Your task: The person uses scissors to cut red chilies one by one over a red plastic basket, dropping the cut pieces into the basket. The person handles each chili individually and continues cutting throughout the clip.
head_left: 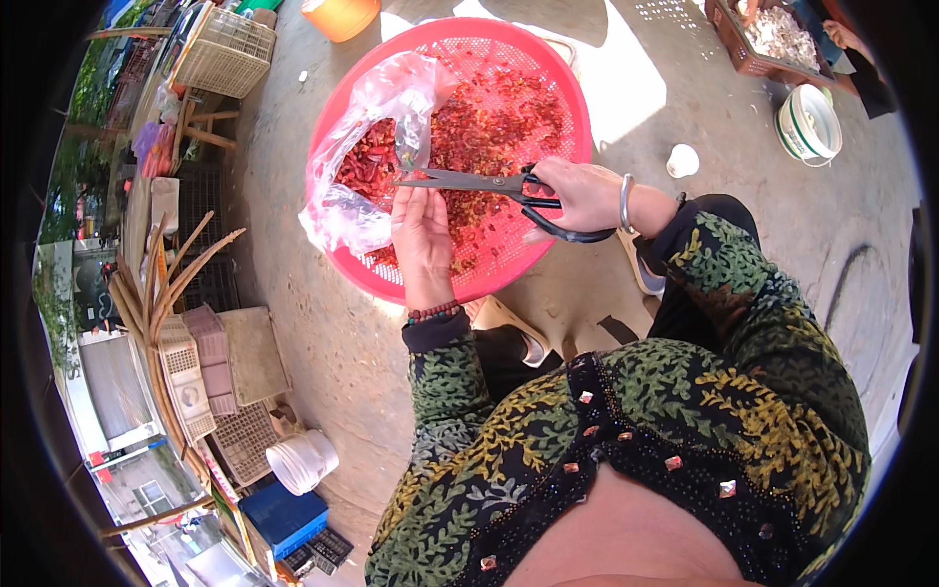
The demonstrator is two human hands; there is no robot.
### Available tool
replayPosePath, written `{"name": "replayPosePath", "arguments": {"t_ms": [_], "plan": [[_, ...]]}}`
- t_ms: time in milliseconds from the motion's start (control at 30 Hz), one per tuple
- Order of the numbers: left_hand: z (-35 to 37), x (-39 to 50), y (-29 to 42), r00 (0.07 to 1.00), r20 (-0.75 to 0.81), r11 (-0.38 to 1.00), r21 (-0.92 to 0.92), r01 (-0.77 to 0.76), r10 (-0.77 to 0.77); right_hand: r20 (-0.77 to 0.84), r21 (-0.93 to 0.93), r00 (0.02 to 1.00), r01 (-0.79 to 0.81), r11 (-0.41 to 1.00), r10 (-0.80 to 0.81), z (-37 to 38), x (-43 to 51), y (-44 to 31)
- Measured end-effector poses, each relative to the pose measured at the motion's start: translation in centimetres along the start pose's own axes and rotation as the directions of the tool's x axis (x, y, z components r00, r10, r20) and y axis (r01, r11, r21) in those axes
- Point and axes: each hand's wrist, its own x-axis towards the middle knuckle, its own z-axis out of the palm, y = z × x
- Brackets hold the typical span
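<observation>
My right hand [587,194] grips black-handled scissors [488,181], whose blades are parted a little and point left. Just under the blade tips are the bunched fingertips of my left hand [425,238], palm up. A small reddish bit shows between the blades there, but whether my fingers pinch it is too small to tell. Beneath both hands is a round pink perforated plastic basket [579,95]. Cut dried red chilies [499,121] with seeds are spread over its bottom. On its left side lies an open clear plastic bag [348,136] with larger red chilies [374,158] inside.
An orange bucket [341,16] stands beyond the basket. To the right are a white cup [683,161], a white bucket [808,125] and a brown crate [748,59] of pale pieces, with another person's hand [843,33] nearby. Plastic crates [224,55], branches [158,286] and a blue box [285,517] line the left.
</observation>
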Motion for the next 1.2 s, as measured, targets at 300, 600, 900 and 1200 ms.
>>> {"name": "replayPosePath", "arguments": {"t_ms": [300,600,900,1200], "plan": [[0.1,-0.1,-0.7,1.0,0.025,0.999,-0.047,-0.011,0.012,-0.077,-0.047,0.995,0.055,0.997,-0.058,1.5,0.6,1.0],[0.6,-0.4,-1.2,1.0,0.03,1.0,-0.022,0.002,-0.001,0.008,-0.01,0.999,-0.048,0.999,0.048,0.0,1.2,-0.5],[0.8,-0.5,-1.5,0.999,-0.012,0.999,0.006,0.032,-0.032,-0.014,-0.067,0.997,-0.074,0.995,0.073,0.7,1.0,0.5],[0.1,0.2,-0.9,0.999,-0.009,0.998,-0.036,-0.043,0.043,-0.019,-0.009,0.992,-0.126,0.992,0.126,0.0,0.1,0.0]]}}
